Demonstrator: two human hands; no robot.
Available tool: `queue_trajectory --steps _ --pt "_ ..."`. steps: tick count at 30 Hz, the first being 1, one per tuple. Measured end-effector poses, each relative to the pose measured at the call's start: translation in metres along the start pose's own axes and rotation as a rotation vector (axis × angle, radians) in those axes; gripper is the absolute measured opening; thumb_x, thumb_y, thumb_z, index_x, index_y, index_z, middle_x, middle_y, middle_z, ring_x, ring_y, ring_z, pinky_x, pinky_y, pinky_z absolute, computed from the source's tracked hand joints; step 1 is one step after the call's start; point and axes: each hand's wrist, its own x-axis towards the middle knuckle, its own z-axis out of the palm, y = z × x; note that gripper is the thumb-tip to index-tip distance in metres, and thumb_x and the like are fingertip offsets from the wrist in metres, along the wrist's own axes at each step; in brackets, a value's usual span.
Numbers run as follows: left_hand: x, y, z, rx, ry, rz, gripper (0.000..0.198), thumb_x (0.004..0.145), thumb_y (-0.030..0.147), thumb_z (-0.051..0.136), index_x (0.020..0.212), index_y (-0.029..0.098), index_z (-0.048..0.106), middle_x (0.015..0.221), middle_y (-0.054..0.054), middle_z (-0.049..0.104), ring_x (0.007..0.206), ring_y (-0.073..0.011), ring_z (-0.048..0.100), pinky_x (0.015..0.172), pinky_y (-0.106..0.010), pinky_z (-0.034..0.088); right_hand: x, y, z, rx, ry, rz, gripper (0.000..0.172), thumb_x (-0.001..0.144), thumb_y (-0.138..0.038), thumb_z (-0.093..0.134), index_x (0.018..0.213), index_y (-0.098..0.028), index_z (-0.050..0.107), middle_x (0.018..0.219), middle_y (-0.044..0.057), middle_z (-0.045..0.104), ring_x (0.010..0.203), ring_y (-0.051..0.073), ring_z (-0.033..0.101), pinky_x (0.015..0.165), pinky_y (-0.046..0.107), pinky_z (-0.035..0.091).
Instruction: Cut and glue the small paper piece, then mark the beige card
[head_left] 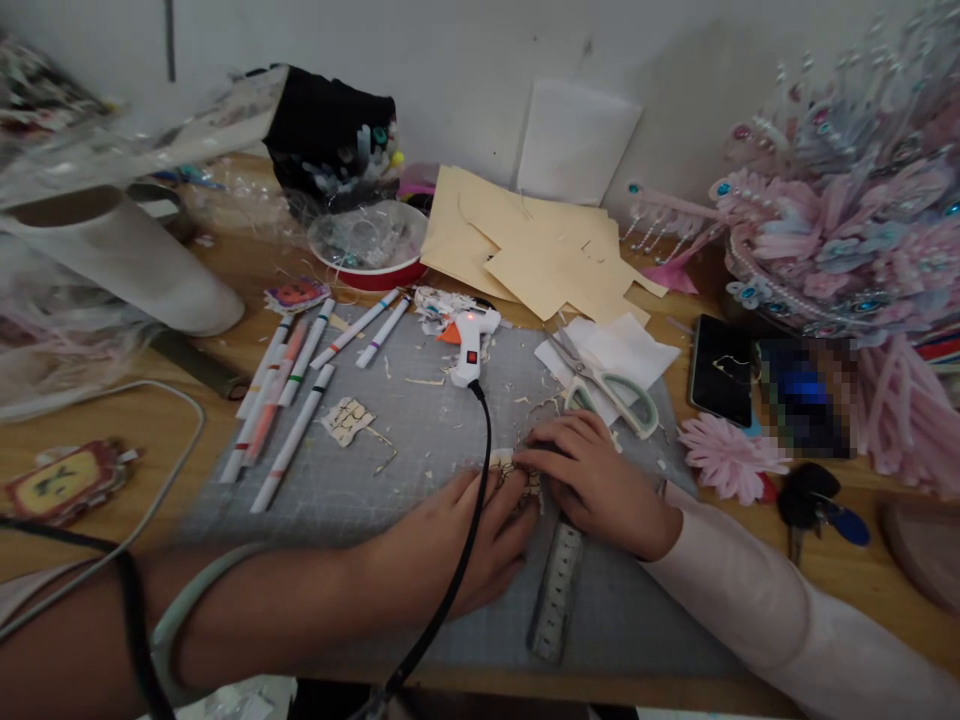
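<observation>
My left hand lies low over the grey cutting mat with its fingers bent onto a small cream paper cutout drawn with dark lines. From the other side, my right hand has its fingers closed at the edge of the same cutout. Much of the piece is hidden under my fingers. A metal ruler lies just below my right hand, and scissors with pale handles rest above it. The black cord of a white glue gun passes across my left hand. Another lined cutout lies to the left.
Several markers lie on the mat's left side. Cream card sheets and a red-rimmed bowl stand behind. At right are a phone, a pink flower, keys and pink hair ornaments. A cardboard tube leans at left.
</observation>
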Motion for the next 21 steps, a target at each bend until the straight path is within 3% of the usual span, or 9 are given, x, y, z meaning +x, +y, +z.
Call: queue_trajectory --steps 5,13,17,21 --pt "0.0 0.002 0.001 0.029 0.019 -0.006 0.032 0.084 0.038 0.045 0.105 0.015 0.053 0.11 -0.011 0.053 0.101 -0.0245 0.045 0.083 -0.037 0.031 0.002 0.0 -0.001 0.013 0.007 -0.01 0.033 0.079 -0.007 0.043 0.106 -0.019 0.059 0.102 0.007 0.056 0.099 0.021 0.047 0.093 0.044 0.03" --pt "0.0 0.001 0.0 0.004 0.006 -0.015 0.038 0.085 0.039 0.044 0.112 0.014 0.05 0.112 -0.011 0.053 0.101 -0.0253 0.046 0.084 -0.037 0.032 0.002 -0.001 0.001 0.099 0.07 0.049 0.027 0.077 -0.006 0.043 0.093 -0.018 0.061 0.1 0.006 0.059 0.098 0.02 0.048 0.092 0.042 0.032" --pt "0.001 -0.002 -0.004 0.028 -0.041 0.044 0.039 0.088 0.037 0.04 0.116 0.012 0.047 0.118 -0.013 0.051 0.1 -0.025 0.048 0.083 -0.036 0.034 0.007 -0.009 0.003 0.081 0.076 0.156 0.031 0.077 -0.007 0.044 0.104 -0.016 0.057 0.103 0.007 0.058 0.1 0.02 0.047 0.094 0.042 0.029" --pt "0.001 -0.003 -0.005 0.043 -0.023 0.031 0.036 0.087 0.037 0.043 0.111 0.012 0.05 0.115 -0.013 0.053 0.098 -0.0245 0.05 0.082 -0.035 0.035 0.011 -0.014 0.003 0.052 0.041 0.169 0.035 0.076 -0.007 0.046 0.108 -0.016 0.057 0.108 0.008 0.056 0.103 0.021 0.045 0.093 0.042 0.028"
